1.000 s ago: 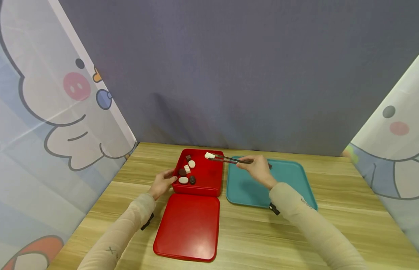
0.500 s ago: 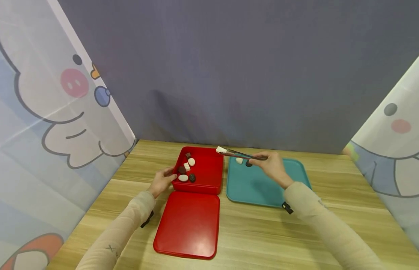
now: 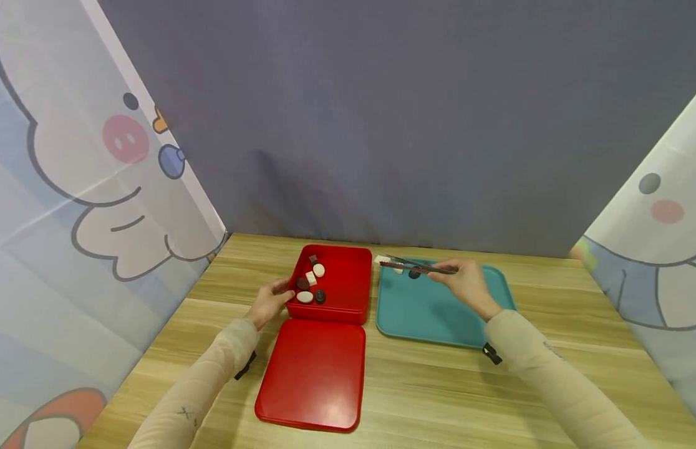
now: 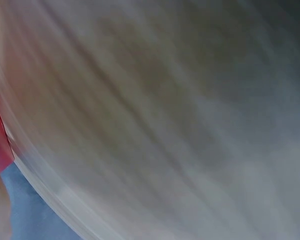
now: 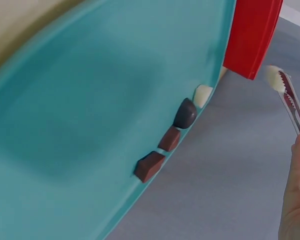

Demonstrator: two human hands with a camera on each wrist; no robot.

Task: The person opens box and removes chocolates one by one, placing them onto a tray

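Right hand [image 3: 466, 282] pinches slim dark metal tongs [image 3: 415, 267], long axis toward 9 o'clock, tips clamping a white candy piece [image 3: 382, 259]. Left hand [image 3: 271, 300], fingers relaxed, touches the square red plastic box [image 3: 348, 293].

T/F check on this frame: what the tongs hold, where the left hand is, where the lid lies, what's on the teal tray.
1. The right hand holds metal tongs gripping a white piece. True.
2. The left hand lifts the flat red lid. False: it rests at the open red box; the lid lies on the wooden table.
3. The teal square tray holds nothing. False: pieces lie along its far edge.
4. The red box holds white and dark pieces. True.
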